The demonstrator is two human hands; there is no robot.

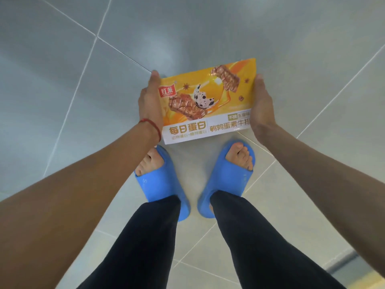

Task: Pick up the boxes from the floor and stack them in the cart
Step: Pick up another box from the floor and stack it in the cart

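Note:
A flat yellow snack box, printed with meat bars and white lettering, sits between my two hands just ahead of my feet, over the grey floor. My left hand holds its left edge, thumb lying along the side and fingers hidden under the box. On the right edge, my right hand grips in the same way. Whether the box touches the floor cannot be told. No cart is in view.
My feet in blue slippers stand just behind the box, with black trouser legs below. Grey floor tiles spread all around. A darker strip shows at the bottom right corner.

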